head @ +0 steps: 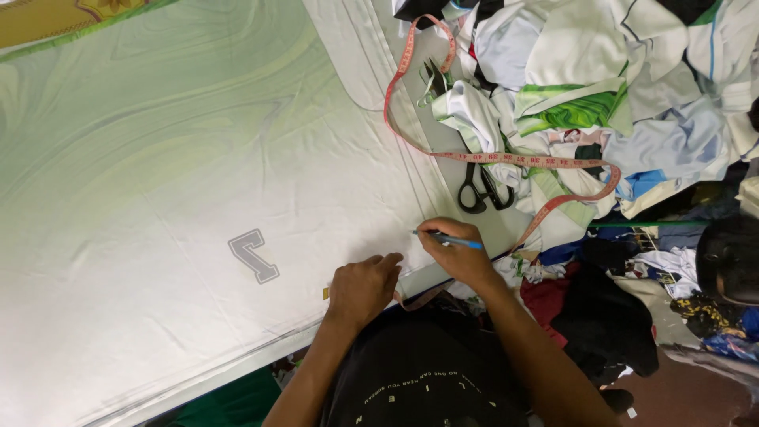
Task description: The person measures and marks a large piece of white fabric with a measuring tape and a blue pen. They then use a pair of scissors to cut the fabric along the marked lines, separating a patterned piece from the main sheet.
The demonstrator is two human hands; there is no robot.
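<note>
We see a slim blue pen [448,239] pinched in the closed fingers of the right hand [458,251], near the lower edge of the white-and-green fabric [158,174] spread over the table. The pen is thin and bright blue, with a darker tip. Its long axis lies almost level across the view, the tip pointing to the left and touching the fabric, the back end sticking out to the right past the knuckles. The left hand [362,289] grips nothing; it rests loosely curled on the fabric just beside the pen tip. A grey printed mark [254,255] lies further left. Black scissors [482,190] and a pink measuring tape [506,158] lie beyond, near the heap of cloth scraps [617,95]
</note>
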